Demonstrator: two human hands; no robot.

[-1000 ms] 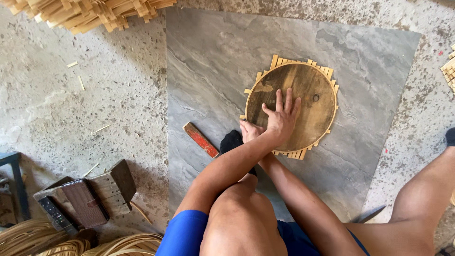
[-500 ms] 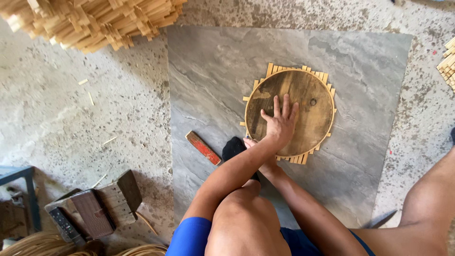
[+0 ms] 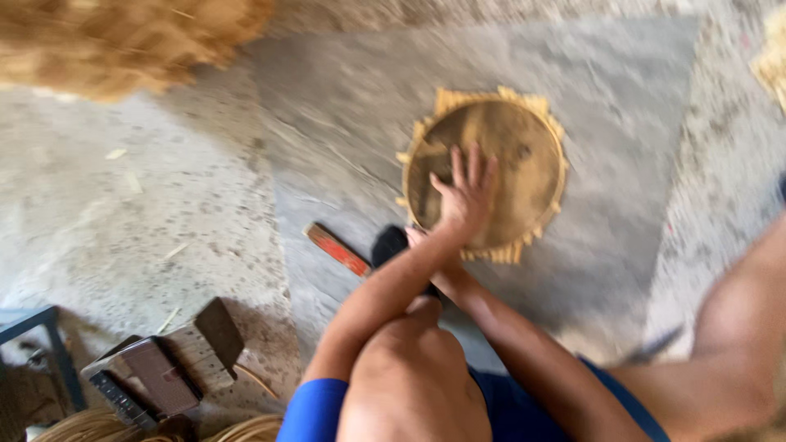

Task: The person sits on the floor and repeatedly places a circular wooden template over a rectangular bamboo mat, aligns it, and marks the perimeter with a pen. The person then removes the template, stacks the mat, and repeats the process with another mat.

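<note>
Since the earlier frame the head view has swung, so the round board sits a little higher and everything blurs; the left hand stays pressed where it was.

Head view: a grey stone slab (image 3: 573,270) lies on a speckled concrete floor (image 3: 123,229), outdoors or in an open work yard, and serves as the worktop. On the slab rests one round wooden board (image 3: 524,155), flat, its face turned up at the camera; being a disc it has no long axis, though a fringe of pale bamboo strips (image 3: 491,252) sticks out under its rim all round. One left hand (image 3: 465,195) lies flat on the board's lower left part, fingers spread and pointing away from the person: an open grip, pressing, clasping nothing. The right hand (image 3: 419,239) is mostly hidden beneath the left forearm just below the board's rim, beside a dark object (image 3: 388,244); whether its grip is open or closed I cannot tell. One red flat tool (image 3: 337,250) lies left of the board, its long axis slanting from upper left to lower right. Far left of the board, at the top, is a blurred heap of bamboo strips (image 3: 123,41); down left are dark wooden blocks (image 3: 155,376).
</note>
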